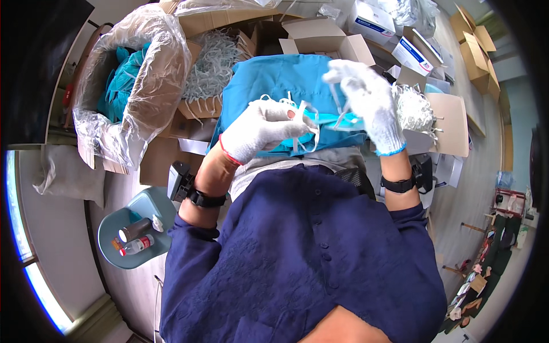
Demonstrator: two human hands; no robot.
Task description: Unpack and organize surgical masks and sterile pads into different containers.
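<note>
I see left hand point(266, 128) pinching white straps point(299, 117); right hand point(369, 100) beside it half-curled, hold unclear — slack might tangle them.

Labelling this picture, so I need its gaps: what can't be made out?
All in the head view:
Right hand: exact grip, blurred.
Turquoise piece: full shape, partly hidden by the left hand.
Blue cloth: whatever lies beneath, covered by the cloth itself.
Clutter on the dark bench: item kinds, too small.
Black panel: left side, lost in the dark rim.
</note>
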